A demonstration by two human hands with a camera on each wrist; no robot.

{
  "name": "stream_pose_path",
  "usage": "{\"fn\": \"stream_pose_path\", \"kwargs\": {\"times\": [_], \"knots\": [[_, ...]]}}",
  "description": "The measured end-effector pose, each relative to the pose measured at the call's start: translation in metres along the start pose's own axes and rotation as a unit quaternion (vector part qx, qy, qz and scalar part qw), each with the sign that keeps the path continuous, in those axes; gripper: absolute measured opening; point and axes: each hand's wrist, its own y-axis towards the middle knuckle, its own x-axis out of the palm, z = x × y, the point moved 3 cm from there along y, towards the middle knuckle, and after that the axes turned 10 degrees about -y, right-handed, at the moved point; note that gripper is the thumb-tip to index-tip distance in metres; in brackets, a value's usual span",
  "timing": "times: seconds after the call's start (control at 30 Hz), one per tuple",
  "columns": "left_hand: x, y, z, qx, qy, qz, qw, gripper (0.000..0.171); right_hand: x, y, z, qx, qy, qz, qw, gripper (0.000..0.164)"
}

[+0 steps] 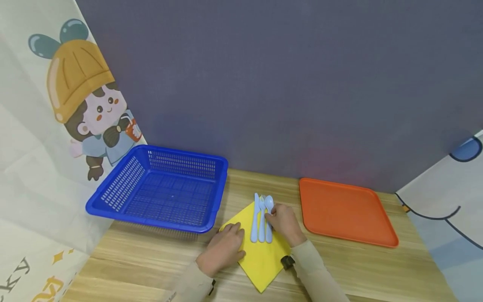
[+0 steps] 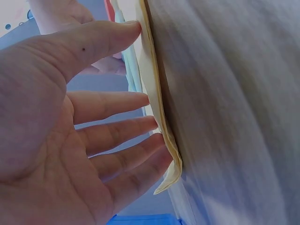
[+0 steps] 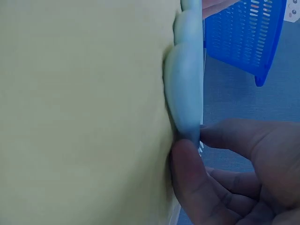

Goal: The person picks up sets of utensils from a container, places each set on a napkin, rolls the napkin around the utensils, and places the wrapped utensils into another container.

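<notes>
Relaxed left hand (image 1: 223, 246) on yellow napkin (image 1: 261, 265), right hand (image 1: 286, 223) in a pinch on light-blue spoon (image 1: 269, 203)

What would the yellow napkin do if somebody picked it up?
The napkin would probably flop, because its edge bends by the left hand. It's likely light, being thin. The knife, fork and spoon on it might slide off if it tilts.

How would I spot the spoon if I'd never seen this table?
On the wooden table, find the yellow napkin between the blue basket and the orange tray. On it lie a light-blue knife, fork and spoon, side by side. The spoon is nearest the tray, its end rounded, neither pronged nor narrow.
</notes>
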Motion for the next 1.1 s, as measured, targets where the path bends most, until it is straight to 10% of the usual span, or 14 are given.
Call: {"fn": "stream_pose_path", "kwargs": {"times": [0.47,0.77,1.1], "knots": [[0.001,-0.005,0.003,0.003,0.007,-0.013,0.9999,0.054,-0.009,-0.006,0.003,-0.022,-0.027,0.015,0.999,0.02],[-0.006,-0.024,0.013,0.046,0.036,-0.013,0.9982,0.052,-0.036,-0.046,0.0,-0.089,-0.1,0.014,0.991,0.015],[-0.008,-0.034,0.015,0.111,0.05,0.037,0.9919,0.03,-0.041,-0.097,0.012,-0.287,-0.146,-0.005,0.947,0.026]]}}
